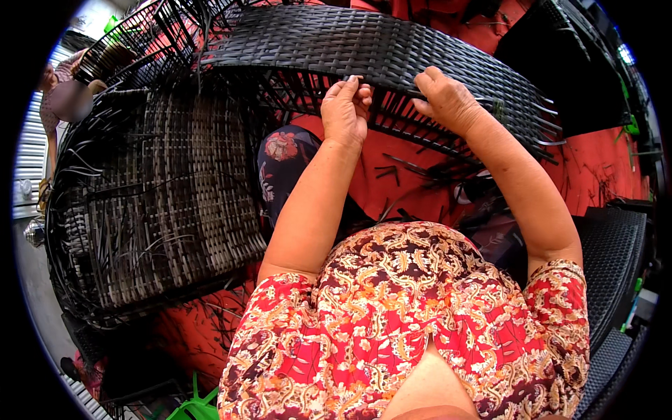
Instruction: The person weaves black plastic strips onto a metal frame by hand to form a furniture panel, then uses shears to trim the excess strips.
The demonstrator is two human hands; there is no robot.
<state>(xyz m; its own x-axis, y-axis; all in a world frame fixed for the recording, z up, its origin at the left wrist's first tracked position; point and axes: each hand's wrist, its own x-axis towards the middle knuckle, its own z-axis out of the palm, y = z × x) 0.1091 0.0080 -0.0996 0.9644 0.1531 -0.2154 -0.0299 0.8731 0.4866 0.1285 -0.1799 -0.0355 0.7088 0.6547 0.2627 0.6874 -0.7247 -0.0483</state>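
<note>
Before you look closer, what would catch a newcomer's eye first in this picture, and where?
The red patterned blouse fills the lower middle; the left hand and right hand are by the near edge of a long dark woven panel across the top. A broad brown-grey woven piece occupies the left, and bright red floor shows in the centre.

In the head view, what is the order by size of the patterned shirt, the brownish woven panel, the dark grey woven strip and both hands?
1. Patterned shirt
2. Brownish woven panel
3. Dark grey woven strip
4. Left hand and right hand: too alike to rank
</note>
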